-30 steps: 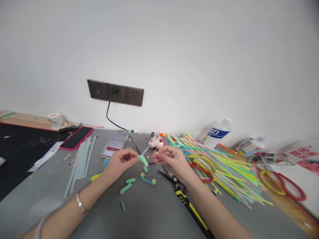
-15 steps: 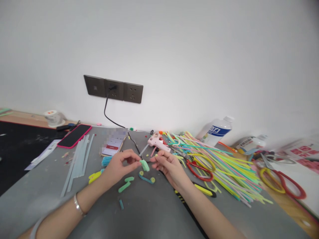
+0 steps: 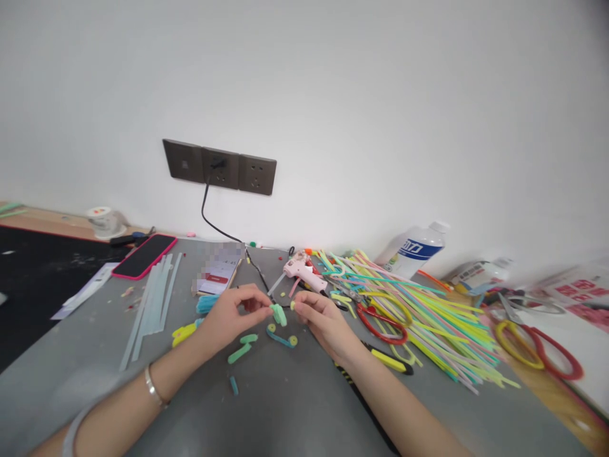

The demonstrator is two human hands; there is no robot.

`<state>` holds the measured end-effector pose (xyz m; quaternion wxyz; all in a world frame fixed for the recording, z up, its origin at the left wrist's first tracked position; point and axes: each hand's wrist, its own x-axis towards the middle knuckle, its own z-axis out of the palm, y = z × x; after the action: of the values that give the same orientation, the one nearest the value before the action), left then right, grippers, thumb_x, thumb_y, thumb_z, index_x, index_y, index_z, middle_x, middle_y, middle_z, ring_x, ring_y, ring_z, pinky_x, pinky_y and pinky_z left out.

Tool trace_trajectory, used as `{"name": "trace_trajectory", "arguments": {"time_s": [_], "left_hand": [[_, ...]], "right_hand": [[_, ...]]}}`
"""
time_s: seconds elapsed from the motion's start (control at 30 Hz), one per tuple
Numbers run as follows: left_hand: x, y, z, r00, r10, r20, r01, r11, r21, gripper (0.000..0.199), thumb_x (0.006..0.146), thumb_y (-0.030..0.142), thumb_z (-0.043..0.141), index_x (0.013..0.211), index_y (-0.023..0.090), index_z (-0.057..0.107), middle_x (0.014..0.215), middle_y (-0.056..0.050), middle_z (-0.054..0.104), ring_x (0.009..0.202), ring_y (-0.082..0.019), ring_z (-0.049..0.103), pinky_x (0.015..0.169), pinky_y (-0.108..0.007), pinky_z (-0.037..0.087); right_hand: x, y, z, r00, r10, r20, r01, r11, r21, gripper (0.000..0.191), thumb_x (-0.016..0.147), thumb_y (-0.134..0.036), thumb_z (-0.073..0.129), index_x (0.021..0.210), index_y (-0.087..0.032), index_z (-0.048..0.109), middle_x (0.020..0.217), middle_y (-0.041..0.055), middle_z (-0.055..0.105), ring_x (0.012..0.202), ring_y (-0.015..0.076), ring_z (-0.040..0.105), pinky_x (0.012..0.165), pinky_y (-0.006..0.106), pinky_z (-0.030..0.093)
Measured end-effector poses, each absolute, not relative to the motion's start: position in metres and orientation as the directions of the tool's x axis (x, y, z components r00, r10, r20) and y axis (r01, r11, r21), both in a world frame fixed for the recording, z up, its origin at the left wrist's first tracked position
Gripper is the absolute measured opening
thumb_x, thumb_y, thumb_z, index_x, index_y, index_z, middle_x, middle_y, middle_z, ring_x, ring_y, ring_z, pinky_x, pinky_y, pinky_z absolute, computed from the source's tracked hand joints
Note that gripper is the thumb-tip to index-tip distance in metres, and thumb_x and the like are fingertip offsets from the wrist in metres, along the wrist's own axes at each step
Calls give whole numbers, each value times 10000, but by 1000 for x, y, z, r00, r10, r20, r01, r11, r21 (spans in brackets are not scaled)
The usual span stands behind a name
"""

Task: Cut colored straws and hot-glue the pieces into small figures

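Note:
Between thumb and fingertips, my left hand (image 3: pixel 247 309) pinches a light green fuzzy piece (image 3: pixel 279 315). My right hand (image 3: pixel 320 317) holds a small pale yellow piece (image 3: pixel 292 306) at its fingertips, just right of the green piece and apart from it. Below them on the grey mat (image 3: pixel 285 412) lies a blue strip (image 3: pixel 280 339) with a yellow-green disc at each end. Two green pieces (image 3: pixel 240 353) and a short blue piece (image 3: pixel 234 385) rest nearer to me. A pink glue gun (image 3: pixel 304 271) lies behind my hands.
Many coloured pipe cleaners (image 3: pixel 409 304) spread at right, with red-yellow scissors (image 3: pixel 384 316) and a yellow cutter (image 3: pixel 390 360) beside them. A white bottle (image 3: pixel 416 251) stands behind. At left lie glue sticks (image 3: pixel 152 304), a pink-edged phone (image 3: pixel 145 256) and another phone (image 3: pixel 217 273). A cord (image 3: pixel 216 227) runs from the wall socket.
My right hand's fingers have closed around the yellow piece and moved slightly left, nearer the green piece. My left hand still holds the green piece. The view has shifted slightly.

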<state>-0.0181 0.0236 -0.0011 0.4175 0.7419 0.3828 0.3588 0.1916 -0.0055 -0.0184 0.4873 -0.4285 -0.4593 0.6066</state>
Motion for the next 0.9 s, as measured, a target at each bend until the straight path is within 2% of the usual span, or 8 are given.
{"name": "trace_trajectory", "arguments": {"time_s": [0.37,0.9], "left_hand": [[-17,21,3,454,874,173,332,-346,878,152,787,318,679,730,186,728,624,17,586,600,-137,503,579,-235,388],[-15,19,4,442,878,182,325,-346,880,166,780,331,676,718,184,720,619,15,588,601,-139,505,580,-236,388]], "right_hand": [[188,-9,-10,-186,982,-36,-66,-49,-997,382,669,-511,814,673,-182,621,642,-24,538,604,117,444,582,243,330],[188,-9,-12,-201,979,-38,-46,-49,-998,381,679,-512,805,669,-172,632,643,-19,568,598,115,467,570,236,341]]}}
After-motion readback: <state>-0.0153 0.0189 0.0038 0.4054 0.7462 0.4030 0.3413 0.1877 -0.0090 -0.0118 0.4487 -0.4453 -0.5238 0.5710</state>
